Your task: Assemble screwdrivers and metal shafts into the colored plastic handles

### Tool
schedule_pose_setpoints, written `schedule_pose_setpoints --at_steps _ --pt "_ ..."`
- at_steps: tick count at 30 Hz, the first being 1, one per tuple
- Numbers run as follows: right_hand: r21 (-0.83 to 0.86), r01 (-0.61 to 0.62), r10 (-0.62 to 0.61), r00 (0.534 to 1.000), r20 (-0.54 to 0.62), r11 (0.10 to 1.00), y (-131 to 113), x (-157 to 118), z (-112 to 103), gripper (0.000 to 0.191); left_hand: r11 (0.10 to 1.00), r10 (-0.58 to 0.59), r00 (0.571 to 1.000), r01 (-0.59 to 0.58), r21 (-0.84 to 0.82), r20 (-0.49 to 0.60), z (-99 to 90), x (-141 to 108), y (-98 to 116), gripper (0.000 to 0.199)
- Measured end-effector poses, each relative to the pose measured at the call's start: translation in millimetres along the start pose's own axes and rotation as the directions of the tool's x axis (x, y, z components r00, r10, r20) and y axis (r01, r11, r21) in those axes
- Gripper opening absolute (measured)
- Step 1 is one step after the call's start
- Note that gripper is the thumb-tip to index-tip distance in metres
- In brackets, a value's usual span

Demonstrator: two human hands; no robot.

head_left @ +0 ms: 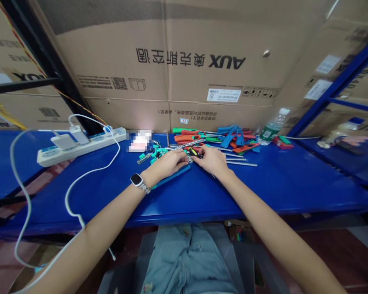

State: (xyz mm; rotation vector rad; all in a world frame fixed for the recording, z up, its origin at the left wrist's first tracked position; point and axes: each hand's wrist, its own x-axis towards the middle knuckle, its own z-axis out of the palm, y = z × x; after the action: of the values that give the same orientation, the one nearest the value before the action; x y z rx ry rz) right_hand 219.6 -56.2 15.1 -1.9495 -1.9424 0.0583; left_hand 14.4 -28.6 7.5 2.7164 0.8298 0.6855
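My left hand [168,164] is closed, fingertips pinched together over the blue table, a watch on its wrist. What it pinches is mostly hidden; small shiny metal parts [190,158] show beside its fingertips. Close by on the right, my right hand [213,161] is closed around a black and yellow handle [194,152], which looks like a screwdriver's. Under my left wrist lies a long blue piece [174,176]. Teal-green small parts [156,152] lie just beyond my left hand. Behind my right hand is a pile of red, green and blue handles [233,136] with long metal rods [242,164].
A white power strip [88,143] with chargers and a looping white cable [67,196] is on the left. A water bottle [272,127] and a small red box [282,142] stand at the back right. A large cardboard box [184,81] walls off the back.
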Motion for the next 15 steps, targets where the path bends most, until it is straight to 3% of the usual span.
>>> schedule_pose_setpoints --at_steps 7,11,15 --pt "0.073 -0.002 0.01 0.994 -0.105 0.997 -4.9 -4.3 -5.5 0.035 0.998 -0.034 0.999 0.035 0.048 -0.017 -0.2 0.5 6.5 0.01" --pt "0.197 0.137 -0.088 0.967 -0.239 0.971 -9.0 -12.4 -11.3 0.021 0.999 -0.016 0.993 0.022 0.043 -0.117 -7.9 -1.3 11.3 0.009" --pt "0.366 0.312 -0.246 0.945 -0.216 0.877 -14.0 -17.5 -8.8 0.016 1.0 0.007 0.969 -0.004 0.012 -0.249 -21.4 1.3 14.5 0.01"
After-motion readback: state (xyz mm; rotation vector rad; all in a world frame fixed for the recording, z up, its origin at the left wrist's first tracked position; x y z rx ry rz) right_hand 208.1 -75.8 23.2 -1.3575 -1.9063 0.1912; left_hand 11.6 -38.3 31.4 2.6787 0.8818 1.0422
